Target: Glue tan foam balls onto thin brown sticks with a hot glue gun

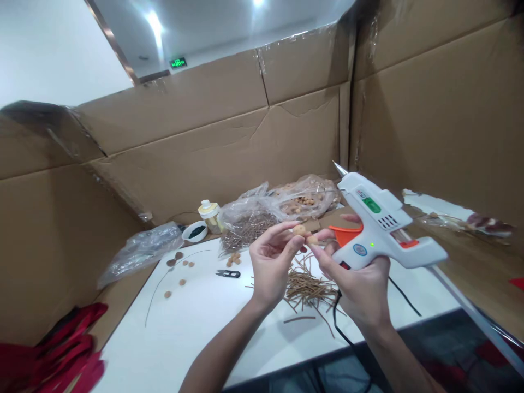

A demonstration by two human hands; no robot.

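My left hand [272, 262] pinches a small tan ball [299, 230] between thumb and fingertips, raised above the white tabletop [196, 338]. My right hand [356, 278] grips a white hot glue gun [374, 218] with an orange trigger part, its metal nozzle pointing up and away. A second tan ball [313, 239] sits at that hand's fingertips, touching or very close to the first. Below both hands lies a pile of thin brown sticks [307, 289].
On the table lie black thread snips [228, 273], a thin dark wire [164, 278] and small tan discs [182, 282]. Behind stand a bowl of dark beads [195, 231], a jar [210, 216] and plastic bags of sticks and balls [303, 199]. Cardboard walls surround the table; red material [65, 349] lies at lower left.
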